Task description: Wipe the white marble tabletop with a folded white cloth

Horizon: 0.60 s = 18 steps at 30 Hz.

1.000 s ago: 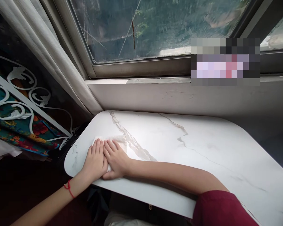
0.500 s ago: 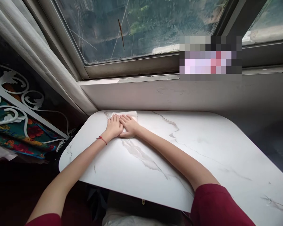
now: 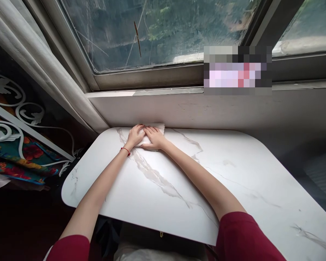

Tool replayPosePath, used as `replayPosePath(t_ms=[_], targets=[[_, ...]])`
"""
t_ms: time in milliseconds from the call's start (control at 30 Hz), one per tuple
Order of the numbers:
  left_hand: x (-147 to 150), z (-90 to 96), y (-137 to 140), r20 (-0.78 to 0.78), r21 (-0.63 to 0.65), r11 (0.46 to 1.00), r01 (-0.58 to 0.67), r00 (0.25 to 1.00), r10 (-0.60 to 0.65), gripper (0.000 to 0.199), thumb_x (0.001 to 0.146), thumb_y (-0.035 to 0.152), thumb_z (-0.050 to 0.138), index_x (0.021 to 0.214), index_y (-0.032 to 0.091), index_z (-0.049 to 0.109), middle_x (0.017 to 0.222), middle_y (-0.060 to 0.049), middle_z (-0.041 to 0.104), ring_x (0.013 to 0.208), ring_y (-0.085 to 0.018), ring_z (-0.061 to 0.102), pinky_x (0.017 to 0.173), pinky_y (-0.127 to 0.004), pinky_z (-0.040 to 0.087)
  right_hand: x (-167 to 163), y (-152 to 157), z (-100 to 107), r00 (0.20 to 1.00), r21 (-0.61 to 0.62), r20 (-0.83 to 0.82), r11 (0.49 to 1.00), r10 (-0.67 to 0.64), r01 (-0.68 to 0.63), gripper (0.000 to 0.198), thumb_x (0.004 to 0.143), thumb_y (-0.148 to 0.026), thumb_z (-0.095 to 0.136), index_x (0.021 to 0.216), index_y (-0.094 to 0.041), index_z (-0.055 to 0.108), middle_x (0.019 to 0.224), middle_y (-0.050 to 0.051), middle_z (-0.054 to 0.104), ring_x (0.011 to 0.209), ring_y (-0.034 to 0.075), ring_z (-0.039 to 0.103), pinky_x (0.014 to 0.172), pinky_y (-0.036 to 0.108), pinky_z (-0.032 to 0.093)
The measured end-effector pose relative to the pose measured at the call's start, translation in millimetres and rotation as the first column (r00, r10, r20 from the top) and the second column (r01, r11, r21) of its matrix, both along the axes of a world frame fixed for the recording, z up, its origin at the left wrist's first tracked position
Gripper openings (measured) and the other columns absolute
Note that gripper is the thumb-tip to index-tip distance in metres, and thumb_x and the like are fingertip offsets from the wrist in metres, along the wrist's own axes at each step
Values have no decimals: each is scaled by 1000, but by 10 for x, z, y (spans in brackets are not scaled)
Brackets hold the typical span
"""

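Note:
A white cloth lies against the far edge of the white marble-patterned table. My left hand presses on the cloth's left part, fingers pointing toward the wall and slightly bent. A thin red cord circles that wrist. Beside it, touching it, my right hand rests flat on the cloth with its fingers stretched out. Both hands cover much of the cloth; its upper right corner and a strip between the hands show. Neither palm is visible.
Behind the table rise a low wall and a framed window. A pale curtain hangs at left, near a white scrolled metal frame with floral fabric. A pixelated patch hides something on the sill.
Both hands and the cloth have slid away from me and slightly right, up to the table's far edge. The view has shifted a little.

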<state>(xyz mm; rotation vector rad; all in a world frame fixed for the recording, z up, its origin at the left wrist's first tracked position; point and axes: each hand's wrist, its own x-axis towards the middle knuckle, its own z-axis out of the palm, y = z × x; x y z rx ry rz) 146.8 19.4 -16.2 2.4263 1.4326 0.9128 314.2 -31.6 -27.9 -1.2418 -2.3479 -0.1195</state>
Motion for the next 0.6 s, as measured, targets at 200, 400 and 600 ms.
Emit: replayPosePath(t_ms=[200, 400, 600], targets=[[2, 24, -53, -3, 8, 1000, -16, 1000, 16, 39, 90, 18, 45, 121, 20, 70, 134, -7, 67, 127, -23, 58, 113, -40, 42, 11, -36, 36, 1000, -35, -9, 999, -5, 5, 73, 95, -63, 49, 142, -7, 49, 150, 22, 51, 140, 33, 43, 118, 48, 29], [11, 127, -189, -50, 49, 996, -71, 996, 74, 32, 93, 23, 50, 113, 19, 74, 123, -8, 73, 120, -23, 62, 109, -34, 45, -45, -101, 104, 997, -93, -11, 993, -79, 77, 47, 102, -27, 37, 141, -7, 53, 149, 18, 53, 140, 28, 45, 117, 45, 31], [-32, 321, -466, -154, 62, 988, -143, 976, 151, 28, 93, 28, 50, 95, 18, 77, 94, -12, 77, 94, -28, 69, 86, -36, 51, -171, -472, 120, 994, -77, 27, 992, -102, 103, 49, 101, -28, 41, 142, -4, 52, 153, 20, 48, 143, 31, 42, 121, 46, 26]])
